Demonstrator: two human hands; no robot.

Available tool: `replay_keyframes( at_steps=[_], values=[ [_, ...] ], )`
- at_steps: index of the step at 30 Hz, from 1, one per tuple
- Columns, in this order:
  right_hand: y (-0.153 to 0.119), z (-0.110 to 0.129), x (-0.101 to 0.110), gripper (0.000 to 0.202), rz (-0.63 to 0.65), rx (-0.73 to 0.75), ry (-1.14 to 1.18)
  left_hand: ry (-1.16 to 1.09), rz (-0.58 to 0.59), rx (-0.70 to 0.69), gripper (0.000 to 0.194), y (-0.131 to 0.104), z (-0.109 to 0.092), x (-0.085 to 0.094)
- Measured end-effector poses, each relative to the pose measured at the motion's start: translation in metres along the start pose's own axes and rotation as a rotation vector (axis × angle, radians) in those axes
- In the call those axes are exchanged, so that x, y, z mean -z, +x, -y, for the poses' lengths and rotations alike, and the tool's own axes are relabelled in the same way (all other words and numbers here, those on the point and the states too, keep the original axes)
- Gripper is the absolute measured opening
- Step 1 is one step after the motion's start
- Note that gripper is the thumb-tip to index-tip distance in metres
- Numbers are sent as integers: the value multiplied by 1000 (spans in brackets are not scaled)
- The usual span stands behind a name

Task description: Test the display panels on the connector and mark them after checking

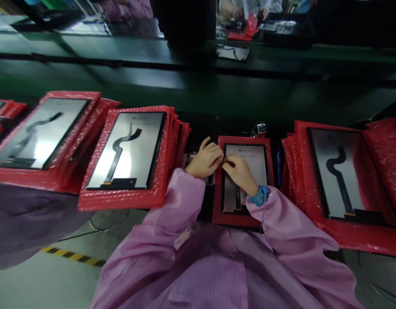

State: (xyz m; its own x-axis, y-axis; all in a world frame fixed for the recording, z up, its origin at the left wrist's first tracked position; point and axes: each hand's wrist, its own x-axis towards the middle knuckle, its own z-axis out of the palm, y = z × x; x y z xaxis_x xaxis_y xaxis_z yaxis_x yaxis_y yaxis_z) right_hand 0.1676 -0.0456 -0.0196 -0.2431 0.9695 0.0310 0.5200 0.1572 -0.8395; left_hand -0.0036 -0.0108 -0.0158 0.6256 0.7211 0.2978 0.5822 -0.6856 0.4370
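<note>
In front of me a display panel (251,152) with a silvery back lies on a red bubble-wrap bag (239,220). My right hand (241,171) rests over this panel, fingers pinched together near its upper left edge, and a blue wrist strap (259,196) circles that wrist. From the other side my left hand (207,159) meets it, with thumb and index fingertips close to the right fingertips and the other fingers curled. Whatever sits between the fingertips is too small to make out. The panel's dark flex cable (238,197) is partly covered by my right hand.
Stacks of red bubble-wrap bags topped with display panels stand left (127,146) and right (333,171). A blue pen (279,165) and a small metallic object (258,129) lie nearby. Beyond the green conveyor belt (136,86), other people's hands work. Another panel (232,53) lies there.
</note>
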Motion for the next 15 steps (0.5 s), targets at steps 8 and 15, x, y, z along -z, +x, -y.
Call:
replay_keyframes(
  at_steps=[8, 15],
  values=[
    [-2, 2, 1, 22, 13, 26, -33, 27, -81, 4, 30, -3, 1, -4],
    [1, -1, 17, 35, 24, 42, -69, -2, -421, 211, 28, -4, 2, -4]
  ],
)
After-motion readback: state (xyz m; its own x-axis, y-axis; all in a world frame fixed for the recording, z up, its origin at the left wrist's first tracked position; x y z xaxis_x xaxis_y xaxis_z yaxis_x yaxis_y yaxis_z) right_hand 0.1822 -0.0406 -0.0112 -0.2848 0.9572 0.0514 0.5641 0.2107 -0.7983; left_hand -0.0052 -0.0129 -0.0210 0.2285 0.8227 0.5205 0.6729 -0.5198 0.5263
